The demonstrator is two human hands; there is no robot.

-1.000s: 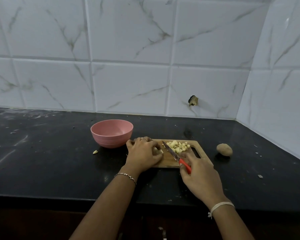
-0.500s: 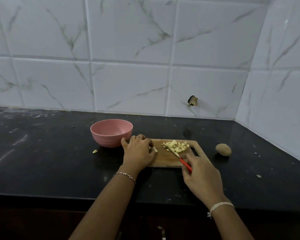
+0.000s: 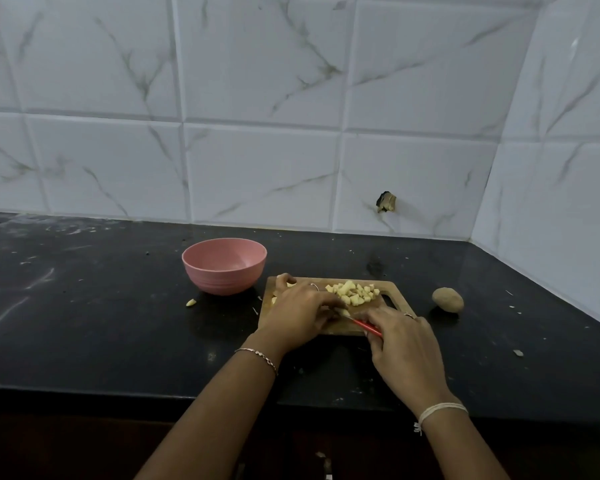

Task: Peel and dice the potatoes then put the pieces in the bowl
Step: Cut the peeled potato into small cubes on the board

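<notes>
A wooden cutting board (image 3: 392, 289) lies on the black counter, with a pile of diced potato (image 3: 355, 293) at its far right. My left hand (image 3: 298, 315) covers the board's left half, fingers curled over a pale potato piece that is mostly hidden. My right hand (image 3: 404, 348) grips a red-handled knife (image 3: 369, 328), whose blade points left toward my left fingertips. A pink bowl (image 3: 224, 265) stands left of the board and looks empty. One unpeeled potato (image 3: 447, 299) sits to the right of the board.
A small potato scrap (image 3: 191, 302) lies on the counter in front of the bowl. Crumbs and peel bits dot the counter on the right (image 3: 518, 353). Tiled walls close the back and the right corner. The counter's front edge runs just under my wrists.
My left hand has slid right across the board toward the knife. The knife blade has dropped from the diced pile to lie low near my left fingertips.
</notes>
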